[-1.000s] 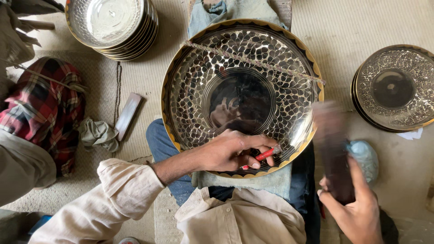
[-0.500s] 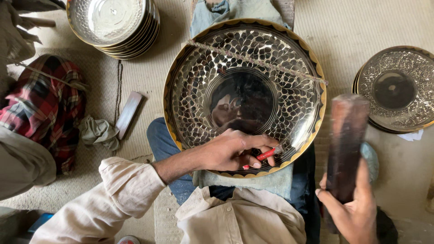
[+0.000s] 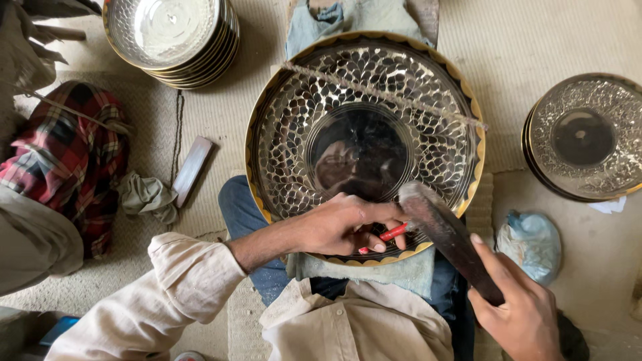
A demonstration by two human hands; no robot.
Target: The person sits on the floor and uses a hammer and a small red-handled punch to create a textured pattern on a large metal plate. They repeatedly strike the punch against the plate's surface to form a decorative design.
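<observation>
The engraved metal tray (image 3: 364, 144) rests on my lap, its rim tilted toward me. At its six o'clock edge my left hand (image 3: 344, 227) pinches a red-handled chisel (image 3: 390, 234). My right hand (image 3: 521, 311) grips a dark wooden mallet (image 3: 448, 234), its head over the chisel. Stacked plates (image 3: 170, 37) sit at ten o'clock, another tray (image 3: 585, 137) at three.

Silver scale-patterned tray (image 3: 294, 127), gold-scalloped rim

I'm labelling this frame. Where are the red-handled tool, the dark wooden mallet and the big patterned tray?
red-handled tool (image 3: 393, 233), head view, red shaft.
dark wooden mallet (image 3: 447, 235), head view, mid-length.
big patterned tray (image 3: 294, 113), head view, patterned band.
</observation>
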